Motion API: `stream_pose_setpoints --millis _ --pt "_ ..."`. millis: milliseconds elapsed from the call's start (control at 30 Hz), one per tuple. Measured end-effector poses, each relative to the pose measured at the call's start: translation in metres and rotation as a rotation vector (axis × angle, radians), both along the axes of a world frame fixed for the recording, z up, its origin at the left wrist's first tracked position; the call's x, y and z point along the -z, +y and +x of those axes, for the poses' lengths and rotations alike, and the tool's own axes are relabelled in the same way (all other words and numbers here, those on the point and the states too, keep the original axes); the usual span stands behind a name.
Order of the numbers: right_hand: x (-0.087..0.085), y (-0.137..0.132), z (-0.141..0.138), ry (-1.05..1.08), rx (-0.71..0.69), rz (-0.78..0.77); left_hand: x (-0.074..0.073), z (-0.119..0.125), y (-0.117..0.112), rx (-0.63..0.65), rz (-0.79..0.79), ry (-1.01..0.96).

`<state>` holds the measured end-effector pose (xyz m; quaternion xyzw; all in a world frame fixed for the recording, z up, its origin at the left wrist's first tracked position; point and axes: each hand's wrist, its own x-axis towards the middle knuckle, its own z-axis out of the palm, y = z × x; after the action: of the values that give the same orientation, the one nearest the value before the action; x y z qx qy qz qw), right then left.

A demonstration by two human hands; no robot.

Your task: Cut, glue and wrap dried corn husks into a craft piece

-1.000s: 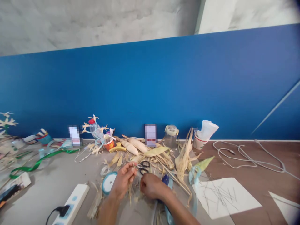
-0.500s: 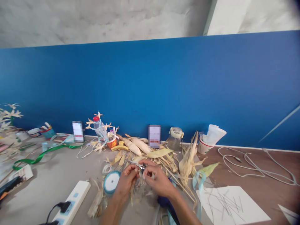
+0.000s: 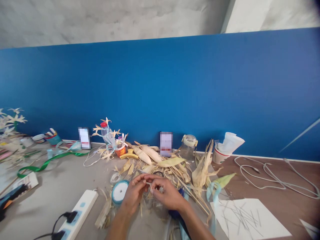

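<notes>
My left hand (image 3: 135, 193) and my right hand (image 3: 166, 194) meet low in the middle, fingertips pinched together on a thin pale strip (image 3: 148, 183) that I cannot make out clearly. Both hands hover over a heap of dry corn husks (image 3: 175, 170). A spool of light blue ribbon (image 3: 119, 192) lies just left of my left hand. Black scissor handles (image 3: 158, 173) peek out just beyond my fingers. A dark blue object (image 3: 176, 213) sits under my right wrist.
A white power strip (image 3: 80, 210) with a black plug lies at the left front. Green ribbon (image 3: 50, 160) trails left. A glass jar (image 3: 188, 146), paper cups (image 3: 222, 150), white cables (image 3: 272, 173) and white paper with thin wires (image 3: 247, 218) lie right, against a blue wall.
My right hand rose from the table to meet my left hand, and the fingertips have closed together. The camera view has shifted slightly right and up.
</notes>
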<state>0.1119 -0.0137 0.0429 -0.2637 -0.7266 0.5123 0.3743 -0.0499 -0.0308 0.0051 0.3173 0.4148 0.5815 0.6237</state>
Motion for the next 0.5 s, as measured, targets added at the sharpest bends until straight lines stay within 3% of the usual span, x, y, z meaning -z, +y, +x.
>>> stream_pose_setpoints --millis 167,333,500 --pt "0.0 0.0 -0.001 0.022 -0.006 -0.048 -0.002 0.003 0.0 -0.038 -0.061 -0.153" --pt "0.007 0.008 0.004 0.146 0.107 -0.18 -0.003 0.005 0.001 -0.086 -0.103 -0.156" --pt "0.008 0.012 0.006 0.122 0.144 -0.107 -0.004 0.008 -0.001 -0.051 -0.077 -0.08"
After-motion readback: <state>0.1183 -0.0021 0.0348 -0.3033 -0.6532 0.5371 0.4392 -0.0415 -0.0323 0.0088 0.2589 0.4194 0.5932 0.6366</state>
